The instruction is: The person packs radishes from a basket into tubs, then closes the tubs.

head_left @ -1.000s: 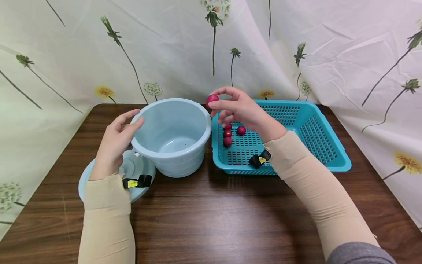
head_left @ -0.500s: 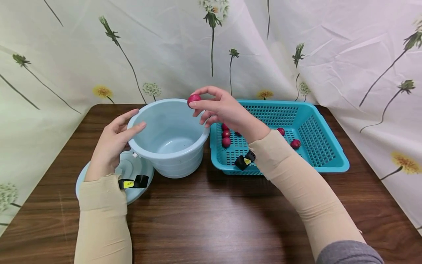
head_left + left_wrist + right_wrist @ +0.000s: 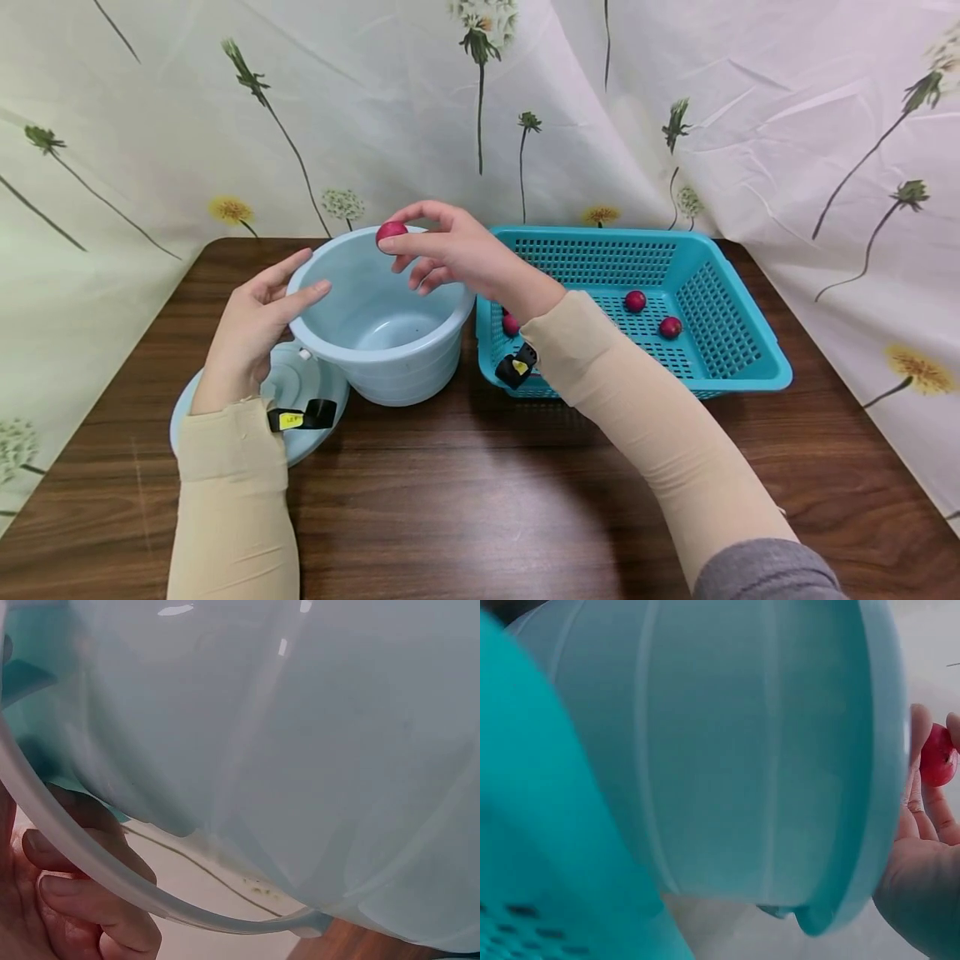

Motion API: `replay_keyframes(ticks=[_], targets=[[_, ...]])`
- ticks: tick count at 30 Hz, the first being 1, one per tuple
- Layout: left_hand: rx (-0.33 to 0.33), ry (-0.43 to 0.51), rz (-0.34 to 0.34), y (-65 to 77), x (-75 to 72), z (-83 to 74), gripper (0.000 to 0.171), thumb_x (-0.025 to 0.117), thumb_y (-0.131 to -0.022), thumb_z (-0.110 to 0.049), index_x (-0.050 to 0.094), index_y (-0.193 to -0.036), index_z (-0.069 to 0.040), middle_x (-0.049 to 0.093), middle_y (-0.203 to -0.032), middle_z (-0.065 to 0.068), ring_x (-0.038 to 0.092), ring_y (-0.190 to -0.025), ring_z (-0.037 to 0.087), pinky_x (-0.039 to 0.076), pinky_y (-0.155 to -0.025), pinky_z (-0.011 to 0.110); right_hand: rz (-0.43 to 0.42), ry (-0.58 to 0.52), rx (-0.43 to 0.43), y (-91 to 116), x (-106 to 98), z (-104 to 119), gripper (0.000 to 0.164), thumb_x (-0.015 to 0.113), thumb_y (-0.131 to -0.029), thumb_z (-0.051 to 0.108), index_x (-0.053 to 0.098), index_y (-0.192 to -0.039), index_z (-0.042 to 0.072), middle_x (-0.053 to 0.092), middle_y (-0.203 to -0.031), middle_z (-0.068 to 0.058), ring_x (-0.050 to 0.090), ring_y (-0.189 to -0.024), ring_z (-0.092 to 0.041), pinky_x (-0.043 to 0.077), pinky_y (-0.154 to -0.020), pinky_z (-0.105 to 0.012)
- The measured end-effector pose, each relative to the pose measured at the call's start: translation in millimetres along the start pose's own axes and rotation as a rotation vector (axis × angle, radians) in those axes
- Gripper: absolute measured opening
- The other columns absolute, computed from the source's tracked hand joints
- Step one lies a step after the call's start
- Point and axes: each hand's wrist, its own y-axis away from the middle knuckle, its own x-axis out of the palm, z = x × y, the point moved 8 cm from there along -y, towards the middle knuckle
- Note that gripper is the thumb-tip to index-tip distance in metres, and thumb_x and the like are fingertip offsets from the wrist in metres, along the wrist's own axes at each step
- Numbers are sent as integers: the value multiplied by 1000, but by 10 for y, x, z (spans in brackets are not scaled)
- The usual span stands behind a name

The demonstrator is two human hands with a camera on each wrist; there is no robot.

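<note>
My right hand [image 3: 457, 250] pinches a small round red radish [image 3: 392, 237] between thumb and fingertips, above the far part of the light blue bucket's opening. In the right wrist view the radish [image 3: 939, 756] shows at the right edge, beyond the bucket rim [image 3: 892, 750]. My left hand [image 3: 258, 321] holds the left side of the bucket [image 3: 405, 371], thumb over the rim and fingers outside. In the left wrist view its curled fingers [image 3: 105, 900] lie by the pale handle [image 3: 97, 870]. The visible bucket floor has only a tiny dark speck.
A turquoise slotted basket [image 3: 738, 333] stands right of the bucket. Inside it lie a radish [image 3: 635, 301], another radish [image 3: 671, 327] and one radish [image 3: 510, 324] partly behind my right wrist. A round blue lid [image 3: 318, 392] lies under my left wrist. Flowered cloth [image 3: 420, 108] hangs behind the table.
My right hand has carried the radish leftward from over the basket's left edge to over the bucket. The left hand keeps its place on the bucket rim.
</note>
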Motion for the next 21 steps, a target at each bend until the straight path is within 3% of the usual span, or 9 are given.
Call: replay_keyframes(ticks=[6,21], targets=[[-10,-5,-17,-1,-26,5,77,80,-85,-26,42,-151,-14,73,-85,-13,70,-68,4,56,-57,20,-5,-12,8,-87,83,-46,26,68,-94,20,60,-118,13,69,-90,-13,62,-60,-24,59,-62,-31],[-31,-24,-12,-36,-56,8,78,80,-85,-24,41,-152,-14,74,-83,-18,70,-70,2,56,-58,19,-29,33,4,-151,68,-146,26,68,-95,19,60,-118,12,68,-82,-12,58,-57,-20,57,-60,-29]])
